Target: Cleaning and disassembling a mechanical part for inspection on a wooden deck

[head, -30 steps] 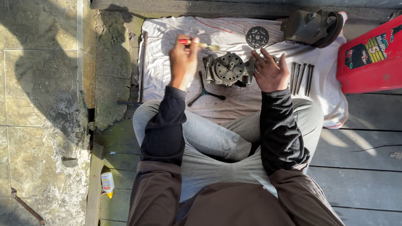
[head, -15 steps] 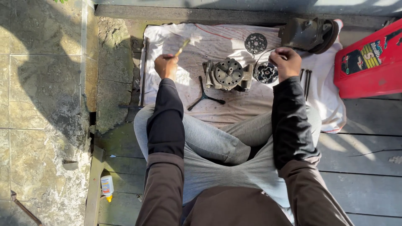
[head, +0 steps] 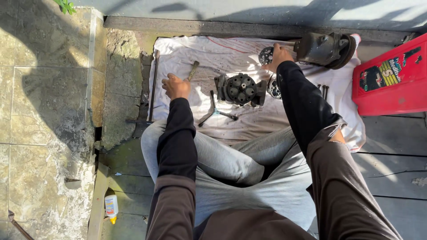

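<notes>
Two hands worked over a stained white cloth [head: 249, 120] spread on the floor in front of the seated person's crossed legs. The left hand [head: 176, 86] lay at the cloth's left part, fingers closed around the lower end of a slim tool with a pale handle [head: 193, 70], which slanted up and away from the knuckles. The right hand [head: 278, 55] reached to the far side of the cloth, its fingers curled around a round perforated metal disc [head: 266, 55], held just beside a large dark cylindrical housing [head: 324, 48] lying on its side at the cloth's upper right corner.

Between the two hands, at the middle of the cloth, sat a dark round cylinder block [head: 240, 89] with a ring of holes in its face. Another round metal part [head: 274, 89] lay just to its right, partly hidden behind the right forearm. A three-armed wrench [head: 215, 113] lay on the cloth just in front of the block. A few long bolts [head: 325, 90] lay side by side further right. A long metal bar [head: 152, 89] ran along the cloth's left edge. A red plastic container [head: 391, 78] stood off the cloth at the far right, and a small white bottle with a yellow cap [head: 110, 207] lay near the person's left side on the floor.
</notes>
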